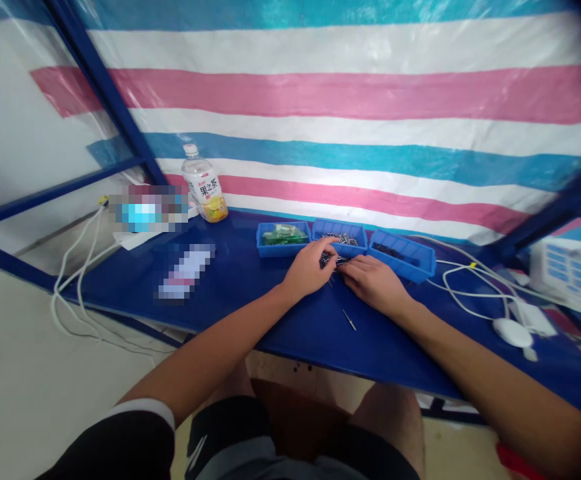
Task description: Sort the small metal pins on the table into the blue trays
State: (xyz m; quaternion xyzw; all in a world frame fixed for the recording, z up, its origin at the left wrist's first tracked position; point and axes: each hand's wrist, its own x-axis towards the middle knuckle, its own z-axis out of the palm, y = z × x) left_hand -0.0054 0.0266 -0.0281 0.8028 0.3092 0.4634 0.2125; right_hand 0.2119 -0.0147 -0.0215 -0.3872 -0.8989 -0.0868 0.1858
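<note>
My left hand (310,270) is curled, with a bunch of thin metal pins (326,260) showing between its thumb and fingers. Right beside it, my right hand (374,283) has its fingers bent together against the ends of the pins; what its fingertips hold is hidden. A single pin that looks like a blind rivet (349,320) lies on the blue table, nearer to me. Just behind the hands stand three blue bins: the left bin (283,252) holds green plastic packets, the middle bin (355,249) small silvery metal pieces, the right bin (410,270) dark small pieces.
A drink bottle (205,187) stands at the back left, near blurred items and a blurred flat object (185,272). White cables (463,293) and a round white device (513,332) lie at the right. Blue metal posts (105,93) and a striped sheet (320,93) bound the table (250,313).
</note>
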